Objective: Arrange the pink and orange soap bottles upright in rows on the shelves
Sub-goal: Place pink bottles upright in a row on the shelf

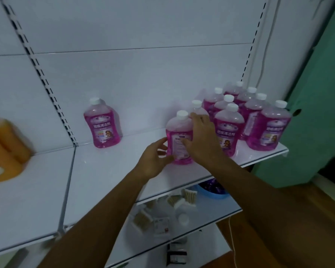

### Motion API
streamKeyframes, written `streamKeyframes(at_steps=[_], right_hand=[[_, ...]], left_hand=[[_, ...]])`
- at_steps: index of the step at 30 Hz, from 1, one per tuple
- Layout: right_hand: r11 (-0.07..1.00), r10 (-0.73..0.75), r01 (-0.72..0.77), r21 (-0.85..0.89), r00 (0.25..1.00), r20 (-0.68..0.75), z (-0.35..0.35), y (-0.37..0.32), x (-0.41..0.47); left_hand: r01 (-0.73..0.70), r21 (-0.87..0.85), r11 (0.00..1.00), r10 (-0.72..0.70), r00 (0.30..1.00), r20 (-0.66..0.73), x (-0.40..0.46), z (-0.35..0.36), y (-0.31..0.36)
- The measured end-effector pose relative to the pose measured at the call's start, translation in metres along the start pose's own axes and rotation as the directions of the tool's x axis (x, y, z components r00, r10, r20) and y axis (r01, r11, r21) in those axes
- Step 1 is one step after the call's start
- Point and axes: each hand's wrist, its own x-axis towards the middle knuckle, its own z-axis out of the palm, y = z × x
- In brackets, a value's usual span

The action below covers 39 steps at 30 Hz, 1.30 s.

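The pink bottle [179, 138] in hand stands upright near the front of the white shelf [108, 171], white cap on top, its back label turned toward the camera; the label's print is too blurred to read and the right hand covers its right side. The left hand [153, 157] grasps its lower left side with curled fingers [163, 147]. The right hand [200, 136] wraps over its right shoulder and label, fingers grasping it. Just behind, a second bottle [198, 109] is mostly hidden by that hand. To the right stands a cluster of pink bottles [246, 115] in rows; a lone pink bottle [103, 125] stands well apart at the back left. Orange bottles [4, 147] at the left edge are blurred and cut off. Below, the lower shelf's small packets [174, 200] are hard to make out.
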Motion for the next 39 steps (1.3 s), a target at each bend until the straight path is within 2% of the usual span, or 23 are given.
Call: streamKeyframes(at_steps=[3,7,11,14,18,20,22,24,27,30,32,33,35,36,38,39], right_hand=[[0.998,-0.015,0.013,0.065,0.999,0.032,0.001,0.000,0.001],[0.987,-0.016,-0.001,0.160,0.994,0.107,0.004,-0.011,0.008],[0.980,-0.014,0.000,0.199,0.998,0.068,0.018,-0.033,0.017],[0.982,0.017,-0.019,0.189,1.000,0.016,0.034,-0.058,0.023],[0.979,0.035,-0.035,0.199,0.999,0.003,0.048,-0.092,0.030],[0.983,-0.012,0.007,0.182,1.000,0.022,0.053,-0.102,0.031],[0.974,-0.089,0.074,0.213,0.994,0.059,0.055,-0.106,0.035],[0.897,-0.154,0.091,0.432,0.981,0.115,0.052,-0.102,0.043],[0.689,-0.202,-0.116,0.715,0.917,0.343,0.047,-0.097,0.055],[0.536,-0.310,-0.322,0.780,0.785,0.537,0.052,-0.099,0.064],[0.514,-0.401,-0.304,0.802,0.742,0.538,0.056,-0.107,0.067],[0.529,-0.414,-0.264,0.807,0.749,0.517,0.059,-0.111,0.068],[0.580,-0.401,-0.167,0.797,0.793,0.458,0.066,-0.118,0.070],[0.621,-0.389,-0.111,0.776,0.816,0.428,0.071,-0.122,0.072],[0.723,-0.372,0.031,0.690,0.859,0.351,0.080,-0.130,0.072],[0.764,-0.367,0.099,0.637,0.879,0.303,0.086,-0.134,0.072]], left_hand=[[0.027,-0.023,0.999,-0.028,0.998,-0.053,-0.002,0.000,-0.002],[0.075,-0.126,0.989,-0.082,0.995,-0.050,-0.003,-0.014,-0.005],[0.036,-0.056,0.998,-0.038,0.999,-0.034,-0.012,-0.034,-0.009],[-0.025,-0.048,0.999,0.019,0.991,-0.131,-0.020,-0.037,-0.005],[-0.018,-0.001,1.000,0.017,0.946,-0.322,-0.022,-0.039,-0.008],[-0.016,-0.093,0.996,-0.020,0.926,-0.376,-0.026,-0.051,-0.010],[-0.055,-0.217,0.975,-0.024,0.939,-0.344,-0.031,-0.068,-0.009],[-0.044,-0.274,0.961,-0.044,0.951,-0.307,-0.035,-0.089,-0.011],[0.016,-0.465,0.885,-0.127,0.970,-0.209,-0.040,-0.120,-0.020],[0.049,-0.647,0.761,-0.091,0.995,-0.031,-0.048,-0.138,-0.026],[0.077,-0.723,0.687,-0.051,0.997,0.058,-0.052,-0.144,-0.032],[0.107,-0.747,0.656,-0.059,0.994,0.090,-0.053,-0.146,-0.035],[0.143,-0.712,0.687,-0.104,0.990,0.099,-0.052,-0.150,-0.038],[0.137,-0.621,0.772,-0.136,0.989,0.051,-0.050,-0.152,-0.037],[0.126,-0.342,0.931,-0.177,0.977,-0.123,-0.045,-0.154,-0.040],[0.123,-0.234,0.964,-0.176,0.959,-0.220,-0.041,-0.155,-0.043]])
